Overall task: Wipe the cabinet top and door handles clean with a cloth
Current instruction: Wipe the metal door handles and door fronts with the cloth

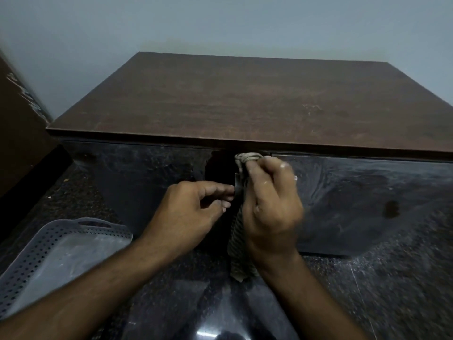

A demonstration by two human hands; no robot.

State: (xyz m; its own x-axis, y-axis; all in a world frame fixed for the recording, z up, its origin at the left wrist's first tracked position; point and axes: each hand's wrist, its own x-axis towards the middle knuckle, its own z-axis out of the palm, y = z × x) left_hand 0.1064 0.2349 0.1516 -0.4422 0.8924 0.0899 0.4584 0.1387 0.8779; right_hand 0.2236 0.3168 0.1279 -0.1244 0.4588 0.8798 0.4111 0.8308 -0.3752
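A brown wood-grain cabinet top point(245, 99), faintly scuffed, is shown toward 12 o'clock against a pale grey wall point(220, 23). At centre, a ribbed beige cloth point(239, 231) is gripped in the curled fingers of the right hand point(269, 204) and pressed against a metal door handle point(237, 185) between glossy dark doors point(355, 204). The handle is pinched by the fingertips of the left hand point(191, 212). A perforated grey tray point(49, 261) is seen at 8 o'clock on the dark speckled floor point(392, 290).

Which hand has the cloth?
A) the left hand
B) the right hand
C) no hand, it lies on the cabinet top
B: the right hand grips the cloth against the door handle, while the left hand only pinches at the handle.
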